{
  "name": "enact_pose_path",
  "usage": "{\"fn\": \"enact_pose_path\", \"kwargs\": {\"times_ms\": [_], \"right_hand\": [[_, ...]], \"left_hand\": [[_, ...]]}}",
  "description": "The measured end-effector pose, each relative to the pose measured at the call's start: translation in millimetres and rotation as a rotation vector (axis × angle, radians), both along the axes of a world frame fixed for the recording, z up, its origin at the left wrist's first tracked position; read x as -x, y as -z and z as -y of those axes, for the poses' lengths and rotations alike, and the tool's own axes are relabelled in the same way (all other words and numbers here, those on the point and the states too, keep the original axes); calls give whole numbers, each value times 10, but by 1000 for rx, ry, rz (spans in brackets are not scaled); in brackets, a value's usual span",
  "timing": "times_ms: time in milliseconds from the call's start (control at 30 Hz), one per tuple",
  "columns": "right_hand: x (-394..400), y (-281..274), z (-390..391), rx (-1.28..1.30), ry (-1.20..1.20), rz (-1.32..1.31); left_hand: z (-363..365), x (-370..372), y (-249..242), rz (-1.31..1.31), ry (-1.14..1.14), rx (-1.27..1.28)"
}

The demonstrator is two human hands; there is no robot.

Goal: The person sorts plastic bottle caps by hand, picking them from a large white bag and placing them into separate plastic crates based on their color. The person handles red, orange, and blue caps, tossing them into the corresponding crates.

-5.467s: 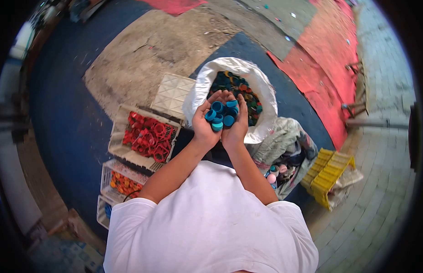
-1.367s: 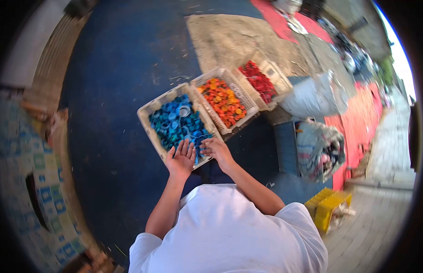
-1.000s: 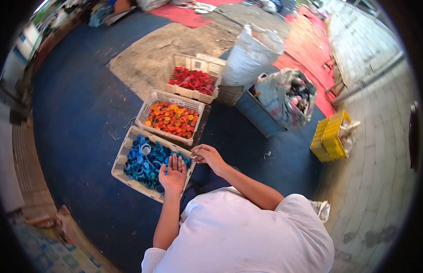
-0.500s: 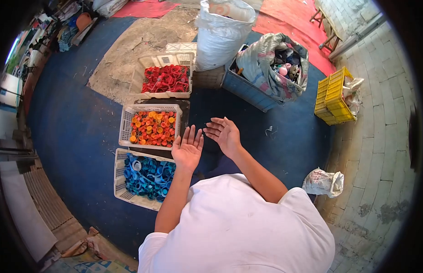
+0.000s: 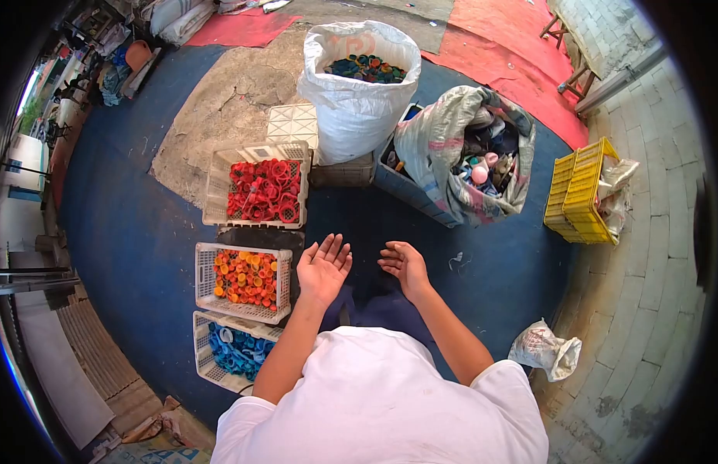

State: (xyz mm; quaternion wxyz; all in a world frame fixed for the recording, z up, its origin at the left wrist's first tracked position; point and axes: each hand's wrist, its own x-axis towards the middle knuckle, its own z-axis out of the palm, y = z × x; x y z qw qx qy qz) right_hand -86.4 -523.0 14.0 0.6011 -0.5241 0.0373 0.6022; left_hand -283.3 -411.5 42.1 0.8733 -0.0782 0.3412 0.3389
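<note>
My left hand (image 5: 324,271) is held palm up with its fingers stretched out, and nothing lies in it. My right hand (image 5: 405,267) hovers across from it, fingers apart and a little curled, also holding nothing. Left of my left hand stands a white crate of orange and yellow plastic caps (image 5: 247,277). Beyond that is a crate of red plastic rings and caps (image 5: 265,190). Closer to me, a crate of blue plastic pieces (image 5: 237,349) is partly hidden by my left arm.
A tall white sack (image 5: 359,116) with mixed coloured caps stands ahead. To its right, a patterned sack (image 5: 428,147) of mixed plastic sits in a blue crate (image 5: 411,187). A yellow crate (image 5: 564,193) and a small white bag (image 5: 537,346) stand near the block wall (image 5: 641,232).
My hands have moved apart from each other and stay empty. The view has tilted up, so the crates and sacks appear lower and the caps inside the tall white sack now show.
</note>
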Motion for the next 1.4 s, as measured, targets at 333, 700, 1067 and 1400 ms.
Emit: {"fn": "enact_pose_path", "kwargs": {"times_ms": [333,700,1067,1400], "right_hand": [[-694,29,-1291,93,-45,401],[-1467,-371,-2669,176,-141,980],[-2248,-581,-4139,-213,-343,1239],[-2934,47,-5165,0,-879,1287]], "left_hand": [[-1832,-810,428,-226,232,-73],[-3839,-1665,18,-646,395,-513],[-4243,-2065,25,-826,300,-676],[-4260,-2278,-225,-914,228,-707]]}}
